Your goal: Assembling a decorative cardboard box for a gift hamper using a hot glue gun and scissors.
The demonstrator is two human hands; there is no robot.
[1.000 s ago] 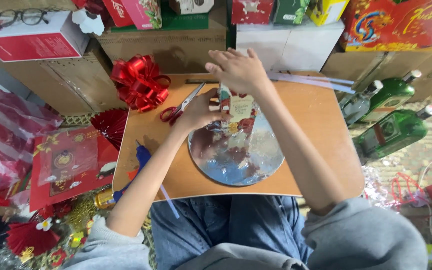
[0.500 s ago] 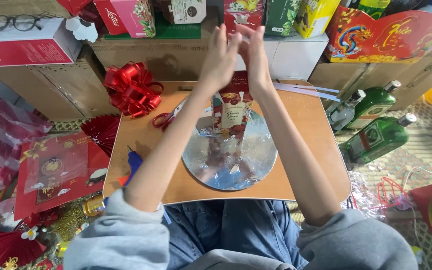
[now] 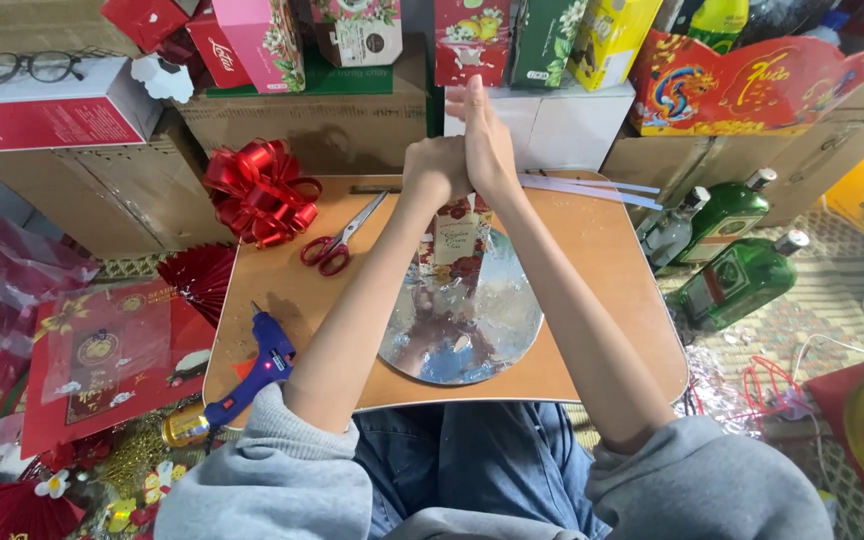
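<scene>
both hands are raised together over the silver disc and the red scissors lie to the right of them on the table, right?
Not quite: the head view shows the scissors to the left of the hands, beside the red bow. The left hand and right hand are indeed raised together above the silver disc.

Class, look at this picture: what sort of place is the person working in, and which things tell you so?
Probably a home gift-wrapping or hamper-making corner. A small low table carries red-handled scissors and a blue glue gun, a red ribbon bow sits at its edge, and colourful gift boxes are stacked behind.
</scene>
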